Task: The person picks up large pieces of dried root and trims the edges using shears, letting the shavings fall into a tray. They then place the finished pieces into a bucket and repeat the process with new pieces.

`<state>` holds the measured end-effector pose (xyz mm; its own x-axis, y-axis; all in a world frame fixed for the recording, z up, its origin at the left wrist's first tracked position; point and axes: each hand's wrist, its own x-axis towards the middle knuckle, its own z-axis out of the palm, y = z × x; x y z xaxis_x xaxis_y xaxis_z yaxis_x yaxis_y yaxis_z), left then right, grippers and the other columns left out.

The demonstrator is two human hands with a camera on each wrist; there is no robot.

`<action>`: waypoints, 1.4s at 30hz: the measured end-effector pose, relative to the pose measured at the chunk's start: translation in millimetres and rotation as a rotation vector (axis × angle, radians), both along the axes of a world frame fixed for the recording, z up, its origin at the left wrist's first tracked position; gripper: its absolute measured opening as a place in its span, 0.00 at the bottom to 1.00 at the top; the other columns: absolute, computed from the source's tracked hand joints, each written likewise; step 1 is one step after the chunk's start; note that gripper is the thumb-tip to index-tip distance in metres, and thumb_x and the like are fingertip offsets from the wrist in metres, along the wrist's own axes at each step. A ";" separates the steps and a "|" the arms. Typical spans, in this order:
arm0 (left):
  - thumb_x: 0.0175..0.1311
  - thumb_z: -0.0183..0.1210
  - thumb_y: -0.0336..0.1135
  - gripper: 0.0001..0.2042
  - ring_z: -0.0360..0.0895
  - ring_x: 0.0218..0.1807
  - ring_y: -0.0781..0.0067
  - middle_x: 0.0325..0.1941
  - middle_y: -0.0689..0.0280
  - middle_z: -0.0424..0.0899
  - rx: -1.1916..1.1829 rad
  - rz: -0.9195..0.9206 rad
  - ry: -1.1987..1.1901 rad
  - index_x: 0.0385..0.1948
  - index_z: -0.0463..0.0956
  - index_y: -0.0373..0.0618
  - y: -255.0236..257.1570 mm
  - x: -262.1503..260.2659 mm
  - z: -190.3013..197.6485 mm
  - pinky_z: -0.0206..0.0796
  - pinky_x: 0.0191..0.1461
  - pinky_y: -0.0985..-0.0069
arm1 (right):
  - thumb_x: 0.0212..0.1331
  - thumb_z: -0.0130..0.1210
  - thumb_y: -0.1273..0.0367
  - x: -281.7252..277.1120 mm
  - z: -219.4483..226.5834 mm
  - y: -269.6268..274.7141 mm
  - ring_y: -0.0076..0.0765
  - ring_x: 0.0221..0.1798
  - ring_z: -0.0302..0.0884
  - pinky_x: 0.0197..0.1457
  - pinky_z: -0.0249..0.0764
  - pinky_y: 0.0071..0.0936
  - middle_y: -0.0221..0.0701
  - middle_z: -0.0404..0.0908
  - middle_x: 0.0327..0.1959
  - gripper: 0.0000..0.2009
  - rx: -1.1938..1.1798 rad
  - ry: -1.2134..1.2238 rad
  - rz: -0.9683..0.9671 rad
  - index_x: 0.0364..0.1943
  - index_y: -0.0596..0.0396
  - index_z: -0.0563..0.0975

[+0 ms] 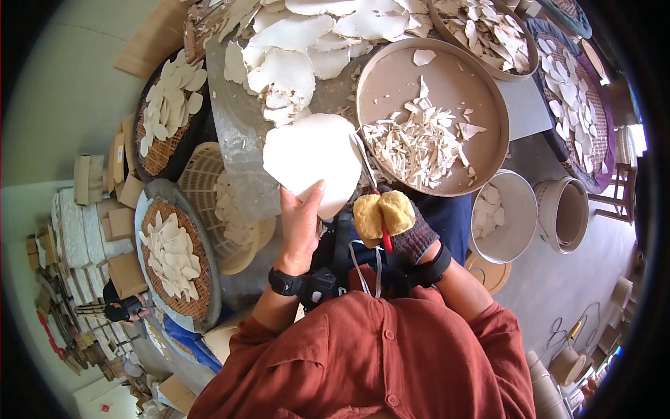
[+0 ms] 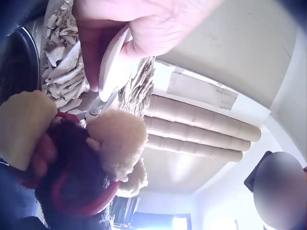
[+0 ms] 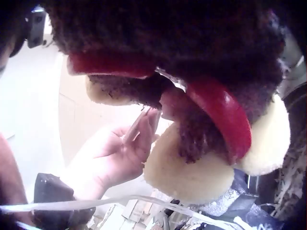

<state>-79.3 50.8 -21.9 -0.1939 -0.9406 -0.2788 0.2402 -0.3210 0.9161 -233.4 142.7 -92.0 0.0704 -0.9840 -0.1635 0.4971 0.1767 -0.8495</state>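
Note:
My bare left hand point(image 1: 300, 227) pinches the lower edge of a large, flat, pale slice point(image 1: 310, 157), thumb on top. The slice is thin and roughly rounded. In the left wrist view it shows edge-on between fingers and thumb. My right hand point(image 1: 416, 236), in a dark knitted glove, grips red-handled scissors point(image 1: 386, 241) with yellow foam pads point(image 1: 396, 211) around the handles. Their blades point away from me, along the slice's right edge. In the right wrist view the red handles point(image 3: 220, 117) curve around gloved fingers, with bare fingertips showing.
A round tray point(image 1: 504, 133) of pale trimmings stands right of the slice. Large untrimmed slices point(image 1: 300, 35) pile up on the metal table point(image 1: 234, 119). At the left are a slatted basket point(image 1: 197, 171) and woven trays of cut pieces; a white bucket point(image 1: 520, 227) stands right.

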 end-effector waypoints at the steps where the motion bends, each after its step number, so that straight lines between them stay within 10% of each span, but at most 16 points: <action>1: 0.58 0.55 0.22 0.20 0.71 0.52 0.73 0.52 0.60 0.71 0.020 -0.022 0.026 0.53 0.61 0.38 -1.3 1.7 3.0 0.65 0.55 0.75 | 0.53 0.58 0.66 1.5 -2.0 0.1 0.33 0.44 0.78 0.47 0.73 0.26 0.33 0.80 0.40 0.14 -0.025 0.070 -0.003 0.41 0.56 0.75; 6: 0.58 0.55 0.22 0.21 0.71 0.52 0.72 0.52 0.60 0.71 0.057 -0.069 0.022 0.53 0.59 0.38 2.4 8.0 5.2 0.66 0.54 0.74 | 0.61 0.46 0.70 -3.8 11.1 -12.6 0.35 0.46 0.76 0.54 0.71 0.29 0.32 0.78 0.41 0.11 -0.063 0.166 0.058 0.45 0.58 0.72; 9: 0.58 0.55 0.22 0.22 0.71 0.52 0.72 0.52 0.60 0.70 0.025 -0.030 0.002 0.54 0.59 0.38 3.4 12.2 -2.3 0.66 0.54 0.74 | 0.59 0.50 0.70 0.3 9.3 -8.1 0.33 0.45 0.77 0.52 0.72 0.27 0.31 0.79 0.37 0.09 -0.392 0.933 -0.059 0.42 0.58 0.74; 12: 0.57 0.56 0.22 0.23 0.71 0.52 0.71 0.53 0.60 0.70 -0.035 0.076 -0.078 0.55 0.58 0.38 2.8 12.6 -1.5 0.66 0.54 0.74 | 0.57 0.52 0.70 2.1 6.6 -3.1 0.32 0.45 0.77 0.49 0.72 0.25 0.30 0.80 0.35 0.09 0.039 0.122 0.043 0.40 0.58 0.75; 18: 0.56 0.56 0.22 0.25 0.69 0.53 0.71 0.53 0.60 0.69 -0.042 0.002 -0.059 0.56 0.56 0.39 -0.8 22.3 9.6 0.65 0.56 0.73 | 0.52 0.57 0.66 11.7 -29.5 -19.1 0.37 0.40 0.77 0.44 0.72 0.27 0.33 0.79 0.36 0.10 -0.244 0.450 0.092 0.36 0.54 0.75; 19: 0.56 0.56 0.22 0.25 0.69 0.53 0.71 0.53 0.60 0.69 -0.063 -0.028 -0.057 0.56 0.56 0.39 -0.9 24.3 9.2 0.64 0.56 0.73 | 0.51 0.56 0.67 4.3 13.9 -15.3 0.39 0.40 0.77 0.45 0.73 0.28 0.33 0.79 0.36 0.10 -0.003 -0.053 -0.010 0.36 0.54 0.74; 25: 0.56 0.56 0.22 0.25 0.69 0.54 0.72 0.53 0.60 0.69 -0.054 -0.074 -0.079 0.56 0.57 0.38 -8.7 36.5 5.0 0.64 0.57 0.74 | 0.62 0.47 0.66 -4.5 16.2 -16.0 0.29 0.38 0.78 0.42 0.73 0.26 0.34 0.81 0.34 0.11 -0.165 0.530 0.081 0.36 0.60 0.77; 38: 0.54 0.58 0.23 0.29 0.67 0.56 0.73 0.55 0.62 0.68 -0.189 -0.128 -0.175 0.59 0.56 0.39 -20.9 50.1 1.7 0.60 0.60 0.75 | 0.56 0.53 0.64 4.9 11.7 -12.9 0.36 0.37 0.78 0.42 0.73 0.28 0.34 0.81 0.34 0.11 0.071 -0.049 0.064 0.37 0.57 0.77; 42: 0.53 0.58 0.24 0.31 0.66 0.56 0.72 0.56 0.62 0.67 -0.200 -0.284 -0.226 0.61 0.54 0.39 -18.8 52.3 10.8 0.60 0.60 0.74 | 0.58 0.52 0.64 5.0 -24.4 -10.3 0.36 0.38 0.78 0.43 0.73 0.28 0.34 0.80 0.35 0.11 -0.143 0.288 0.043 0.39 0.57 0.76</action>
<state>-27.0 32.0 -11.1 -0.4088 -0.8984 -0.1608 -0.0466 -0.1554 0.9867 -228.5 132.5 -116.4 0.0834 -0.9956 -0.0431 0.2274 0.0612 -0.9719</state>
